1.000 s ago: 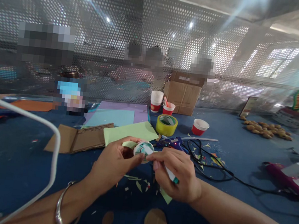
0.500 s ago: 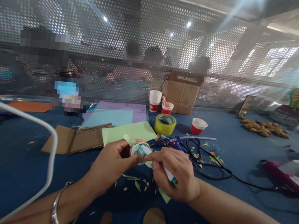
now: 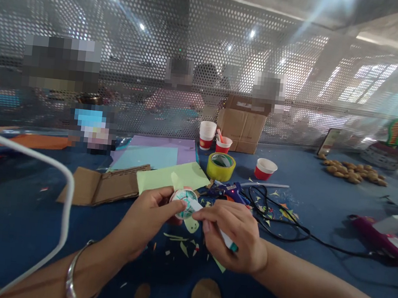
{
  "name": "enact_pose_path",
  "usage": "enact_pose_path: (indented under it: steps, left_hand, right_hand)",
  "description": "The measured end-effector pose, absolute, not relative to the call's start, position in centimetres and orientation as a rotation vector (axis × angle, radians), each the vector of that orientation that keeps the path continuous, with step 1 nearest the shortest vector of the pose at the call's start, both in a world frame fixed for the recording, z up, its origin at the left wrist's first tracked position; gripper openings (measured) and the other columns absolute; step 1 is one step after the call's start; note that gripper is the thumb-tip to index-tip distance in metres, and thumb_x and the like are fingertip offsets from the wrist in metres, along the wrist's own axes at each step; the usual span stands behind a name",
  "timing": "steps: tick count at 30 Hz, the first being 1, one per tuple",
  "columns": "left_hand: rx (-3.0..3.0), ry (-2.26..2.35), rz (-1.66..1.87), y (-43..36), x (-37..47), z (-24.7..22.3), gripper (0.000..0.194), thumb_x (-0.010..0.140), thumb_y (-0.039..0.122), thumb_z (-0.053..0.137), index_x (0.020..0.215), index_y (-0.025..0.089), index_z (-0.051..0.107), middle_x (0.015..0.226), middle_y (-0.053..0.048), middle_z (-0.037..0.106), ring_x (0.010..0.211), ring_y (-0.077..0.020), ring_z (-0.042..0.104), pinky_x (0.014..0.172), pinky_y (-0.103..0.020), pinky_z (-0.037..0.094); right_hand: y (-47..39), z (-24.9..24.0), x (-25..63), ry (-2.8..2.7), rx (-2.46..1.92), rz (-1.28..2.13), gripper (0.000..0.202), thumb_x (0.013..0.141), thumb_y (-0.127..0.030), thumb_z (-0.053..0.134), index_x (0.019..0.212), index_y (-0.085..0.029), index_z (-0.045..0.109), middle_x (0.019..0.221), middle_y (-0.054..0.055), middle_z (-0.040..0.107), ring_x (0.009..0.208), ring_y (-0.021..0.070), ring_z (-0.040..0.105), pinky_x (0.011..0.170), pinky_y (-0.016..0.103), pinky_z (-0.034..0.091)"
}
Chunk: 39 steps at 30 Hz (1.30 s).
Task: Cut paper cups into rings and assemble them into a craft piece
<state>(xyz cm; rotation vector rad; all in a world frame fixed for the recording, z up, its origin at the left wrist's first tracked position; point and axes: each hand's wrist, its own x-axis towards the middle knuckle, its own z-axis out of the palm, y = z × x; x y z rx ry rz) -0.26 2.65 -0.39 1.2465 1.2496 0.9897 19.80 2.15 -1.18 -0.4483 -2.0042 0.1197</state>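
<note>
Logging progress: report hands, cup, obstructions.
Left hand grips paper cup. Right hand holds marker at cup's teal-marked end. Paper scraps below, glue gun beyond; neither blocking.

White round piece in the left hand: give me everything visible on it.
The white round piece looks like paper, with a raised rim and a face covered in teal strokes. It's tilted towards the camera, above the blue table, gripped by the left hand, thumb across the face. A pale green shape with a drawn smile shows at its lower right. The right hand holds a marker at its face; contact is unclear.
</note>
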Motion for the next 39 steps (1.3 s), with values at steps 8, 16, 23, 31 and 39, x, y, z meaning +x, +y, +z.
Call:
enact_pose_path:
  steps: [8, 16, 23, 31, 39]
  left_hand:
    - [1.289, 1.267, 0.959, 2.16, 0.12, 0.18, 0.019, 0.073, 0.035, 0.078, 0.082, 0.018, 0.076, 0.077, -0.001, 0.072, 0.078, -0.0193, 0.063, 0.071, -0.027, 0.056]
    - [1.327, 1.271, 0.87, 2.3, 0.03, -0.42, 0.021, 0.072, 0.038, 0.076, 0.079, 0.019, 0.072, 0.071, 0.002, 0.062, 0.076, -0.0195, 0.06, 0.071, -0.029, 0.056]
    - [1.357, 1.275, 0.85, 2.37, 0.1, 0.15, 0.022, 0.07, 0.04, 0.076, 0.073, 0.019, 0.068, 0.068, 0.002, 0.059, 0.073, -0.0202, 0.059, 0.071, -0.031, 0.056]
    - [1.311, 1.234, 0.804, 2.15, 0.16, 0.34, 0.017, 0.068, 0.033, 0.077, 0.075, 0.019, 0.071, 0.07, 0.002, 0.063, 0.073, -0.0187, 0.059, 0.072, -0.03, 0.056]
    - [1.315, 1.252, 0.826, 2.18, 0.02, 0.24, 0.02, 0.069, 0.035, 0.078, 0.076, 0.018, 0.073, 0.073, 0.0, 0.065, 0.073, -0.0196, 0.061, 0.071, -0.032, 0.058]
  right_hand:
    - [2.29, -1.09, 19.92, -2.019, -0.45, 0.128, 0.022, 0.093, -0.008, 0.052, 0.104, -0.018, 0.068, 0.071, 0.002, 0.071, 0.055, 0.0137, 0.06, 0.057, 0.027, 0.051]
    - [2.12, -0.87, 19.69, -2.029, -0.419, 0.125, 0.022, 0.092, -0.006, 0.052, 0.102, -0.016, 0.069, 0.07, 0.002, 0.07, 0.054, 0.0127, 0.058, 0.056, 0.026, 0.048]
    - [2.47, -1.12, 19.87, -2.028, -0.425, 0.136, 0.02, 0.092, -0.007, 0.052, 0.1, -0.016, 0.068, 0.07, 0.002, 0.07, 0.055, 0.0133, 0.061, 0.057, 0.026, 0.05]
    - [2.02, -1.17, 19.8, -2.031, -0.398, 0.101, 0.019, 0.091, -0.007, 0.053, 0.099, -0.016, 0.068, 0.069, 0.002, 0.071, 0.055, 0.0134, 0.06, 0.058, 0.026, 0.05]
    - [2.12, -0.96, 19.99, -2.01, -0.415, 0.143, 0.021, 0.09, -0.006, 0.052, 0.1, -0.015, 0.069, 0.072, 0.003, 0.071, 0.056, 0.0131, 0.061, 0.057, 0.026, 0.049]
